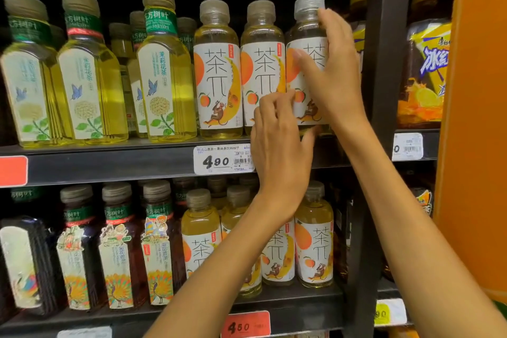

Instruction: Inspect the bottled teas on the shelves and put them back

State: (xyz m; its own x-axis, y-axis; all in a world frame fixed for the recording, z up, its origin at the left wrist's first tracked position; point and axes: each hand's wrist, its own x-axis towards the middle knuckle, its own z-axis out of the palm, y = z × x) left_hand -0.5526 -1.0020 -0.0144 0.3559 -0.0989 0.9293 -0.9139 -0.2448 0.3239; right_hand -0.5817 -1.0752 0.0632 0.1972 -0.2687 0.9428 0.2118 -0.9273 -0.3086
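- Right hand (333, 68), upper right of centre: fingers spread and wrapped round the right side of a tea bottle (306, 44); the index fingertip reaches the clear cap, the thumb lies across the white label.
- Left hand (279, 145), centre of the frame: fingers curled against the lower label of the same bottle, thumb tucked under its base at the shelf edge. Both hands touch the bottle.
- The bottle stands upright at the right end of the upper shelf (123, 164), third in a row of like bottles, each with pale yellow drink and a white label with an orange fruit. Whether its base rests fully on the shelf cannot be told; the left hand hides it.
- Just left of it: two matching bottles (218, 74), upright, touching side by side.
- Upper left of the frame: square yellow-green bottles (164, 68) with green neck bands and butterfly labels, several rows deep.
- On the shelf's front edge, below the matching bottles: a white price tag (219, 160), partly covered by the left hand.
- Lower shelf (288, 307): dark tea bottles (119, 250) at left, more orange-label bottles (315, 241) at centre behind the left forearm.
- Lower centre: a red price tag (245, 325).
- Right of the dark upright post (384, 63): a bottle with a yellow and blue label (424, 74).
- Far right edge: an orange panel (477, 118).
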